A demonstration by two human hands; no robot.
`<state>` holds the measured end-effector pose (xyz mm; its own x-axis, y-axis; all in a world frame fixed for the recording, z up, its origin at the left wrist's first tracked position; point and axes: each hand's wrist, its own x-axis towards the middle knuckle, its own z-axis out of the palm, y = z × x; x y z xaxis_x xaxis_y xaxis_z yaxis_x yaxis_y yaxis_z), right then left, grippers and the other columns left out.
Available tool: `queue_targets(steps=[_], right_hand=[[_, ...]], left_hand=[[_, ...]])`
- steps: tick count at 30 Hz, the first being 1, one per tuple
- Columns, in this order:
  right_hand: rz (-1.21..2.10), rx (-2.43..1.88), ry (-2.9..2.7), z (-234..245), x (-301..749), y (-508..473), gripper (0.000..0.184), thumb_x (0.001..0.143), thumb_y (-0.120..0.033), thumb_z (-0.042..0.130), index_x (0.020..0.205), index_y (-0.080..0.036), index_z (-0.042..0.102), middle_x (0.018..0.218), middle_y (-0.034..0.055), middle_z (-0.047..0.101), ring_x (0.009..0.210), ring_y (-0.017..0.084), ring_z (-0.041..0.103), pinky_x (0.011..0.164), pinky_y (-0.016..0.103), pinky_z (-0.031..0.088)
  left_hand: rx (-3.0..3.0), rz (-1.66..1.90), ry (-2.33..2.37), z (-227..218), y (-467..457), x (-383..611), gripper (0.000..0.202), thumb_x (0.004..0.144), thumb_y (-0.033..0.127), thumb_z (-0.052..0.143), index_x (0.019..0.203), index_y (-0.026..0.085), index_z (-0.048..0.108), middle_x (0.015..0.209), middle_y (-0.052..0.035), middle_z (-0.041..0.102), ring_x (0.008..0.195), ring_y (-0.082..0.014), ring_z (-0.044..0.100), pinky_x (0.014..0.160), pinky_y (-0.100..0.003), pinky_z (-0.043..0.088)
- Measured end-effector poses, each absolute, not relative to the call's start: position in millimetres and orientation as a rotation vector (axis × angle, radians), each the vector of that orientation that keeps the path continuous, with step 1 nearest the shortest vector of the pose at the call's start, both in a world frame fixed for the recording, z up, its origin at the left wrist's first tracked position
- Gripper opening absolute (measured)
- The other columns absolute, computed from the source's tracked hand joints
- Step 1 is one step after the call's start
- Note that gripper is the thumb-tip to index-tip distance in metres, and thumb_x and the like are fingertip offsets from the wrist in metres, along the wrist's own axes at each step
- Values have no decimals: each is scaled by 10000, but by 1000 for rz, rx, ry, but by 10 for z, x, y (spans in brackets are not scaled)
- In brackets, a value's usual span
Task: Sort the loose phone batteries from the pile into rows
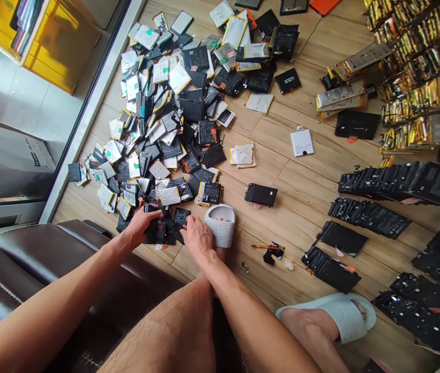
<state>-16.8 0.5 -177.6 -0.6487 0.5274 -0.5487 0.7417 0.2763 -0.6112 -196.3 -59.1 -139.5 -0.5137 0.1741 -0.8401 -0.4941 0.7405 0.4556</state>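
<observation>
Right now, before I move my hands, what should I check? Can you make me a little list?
1. Left hand on the black phone batteries: ok.
2. Left hand gripping one battery: cannot tell, the fingers hide it.
3. Right hand apart from the pale blue slipper: cannot tell, they look very close.
4. Both hands away from the scraps with the orange strip: ok.
5. Both hands away from the neat rows of black batteries: ok.
6. Batteries near the hands free of swelling or damage: cannot tell, too small to see.
</observation>
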Motion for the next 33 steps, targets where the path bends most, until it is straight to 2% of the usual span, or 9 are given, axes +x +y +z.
queue_targets(steps=[7, 11, 14, 17, 21, 24, 26, 30, 33], right_hand=[[-1118, 816, 2399, -1924, -328, -95, 329, 1006, -43, 367, 1201, -117, 621, 1095, 198, 710, 1063, 279, 685, 897, 400, 538], [-1197, 794, 2331, -1946, -286, -83, 268, 1016, -140, 443, 1158, -150, 670, 1090, 161, 732, 985, 255, 718, 831, 351, 552], [-1371, 957, 2227, -1918, -213, -6, 206, 1010, -262, 527, 1087, -189, 704, 1071, 122, 754, 944, 228, 740, 803, 303, 555], [-1897, 1290, 1838, -1892, -81, 134, 256, 1037, -322, 486, 1199, -207, 648, 935, 65, 761, 746, 167, 746, 712, 261, 563], [-2408, 1296, 1474, -1842, 119, 373, 307, 947, -243, 551, 1243, -195, 614, 940, 26, 748, 708, 144, 727, 694, 270, 590], [-2435, 1179, 1699, -1774, 216, 569, 479, 800, -124, 623, 1270, -208, 656, 1110, 28, 759, 966, 174, 709, 947, 340, 564], [-2415, 1070, 1740, -1725, 242, 681, 438, 789, -133, 642, 1216, -204, 710, 1142, 38, 757, 1026, 199, 687, 1006, 367, 529], [-2482, 721, 1612, -1639, 188, 796, 245, 839, -211, 666, 1060, -162, 758, 1005, 42, 757, 927, 200, 676, 900, 341, 542], [-2410, 556, 1574, -1592, 89, 797, 321, 876, -197, 622, 1181, -162, 716, 893, 3, 723, 750, 150, 640, 756, 291, 534]], left_hand=[[-269, 618, 1988, -1578, -912, -1488, 451, 568, -12, 728, 934, 205, 578, 562, 67, 555, 404, -116, 519, 404, -195, 392], [-332, 731, 1893, -1581, -990, -1427, 516, 609, -3, 719, 1055, 206, 564, 690, 29, 638, 544, -142, 634, 521, -234, 520], [-385, 813, 1758, -1490, -924, -1578, 519, 667, 72, 770, 1121, 204, 556, 855, -44, 713, 683, -211, 720, 631, -353, 607], [-449, 946, 1560, -1389, -785, -1722, 388, 809, 244, 789, 1141, 200, 593, 905, -71, 725, 681, -215, 719, 640, -387, 622], [-491, 1031, 1362, -1321, -628, -1726, 360, 951, 515, 631, 1110, 192, 642, 911, -105, 734, 690, -238, 723, 636, -417, 628], [-506, 1009, 1282, -1307, -575, -1656, 403, 956, 570, 582, 1104, 201, 648, 893, -115, 738, 680, -258, 726, 612, -432, 624], [-483, 994, 1232, -1296, -560, -1625, 447, 960, 590, 558, 1132, 190, 659, 897, -124, 741, 678, -261, 729, 605, -425, 623], [-452, 909, 1198, -1269, -550, -1610, 553, 958, 649, 500, 1161, 171, 689, 977, -157, 763, 724, -285, 748, 611, -438, 629], [-443, 855, 1157, -1262, -558, -1602, 646, 940, 713, 458, 1169, 163, 706, 959, -169, 774, 796, -316, 763, 650, -460, 631]])
